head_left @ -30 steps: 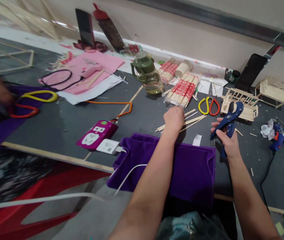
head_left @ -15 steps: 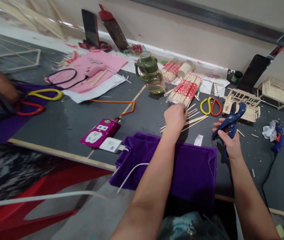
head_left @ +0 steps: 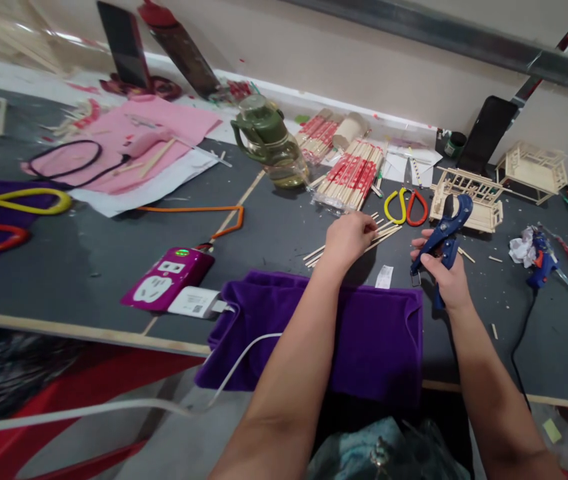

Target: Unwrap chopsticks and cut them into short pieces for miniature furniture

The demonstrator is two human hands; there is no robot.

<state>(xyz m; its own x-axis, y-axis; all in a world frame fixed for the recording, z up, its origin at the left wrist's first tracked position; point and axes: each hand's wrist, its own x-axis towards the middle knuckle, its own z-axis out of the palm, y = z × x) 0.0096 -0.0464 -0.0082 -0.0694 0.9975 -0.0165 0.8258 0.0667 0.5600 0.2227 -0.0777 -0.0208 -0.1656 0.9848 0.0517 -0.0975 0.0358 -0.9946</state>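
Observation:
My left hand [head_left: 350, 241] is over several thin wooden sticks [head_left: 387, 233] on the dark table, its fingers curled down; whether they pinch a stick is hidden. My right hand [head_left: 445, 270] is wrapped round a blue cutter [head_left: 448, 233], whose jaws point up and away. A folded purple cloth [head_left: 374, 340] lies under my left forearm at the table's front edge. Behind my left hand are bundles of sticks in red and white wrappers [head_left: 351, 175]. Scissors with yellow and red handles [head_left: 407, 205] lie between these and a small wooden model [head_left: 469, 200].
A green-lidded jug [head_left: 271, 143] stands behind a purple power socket [head_left: 167, 277]. At the right are a blue glue gun [head_left: 544, 267], a phone [head_left: 488, 133] and a second wooden model [head_left: 534, 170]. Large scissors [head_left: 27, 200] lie far left. A white cable crosses the front.
The view has shifted, so the left-side objects sit further left. My left hand has moved slightly nearer, over the loose sticks. The other person's arm has left the view. The cutter stays in my right hand.

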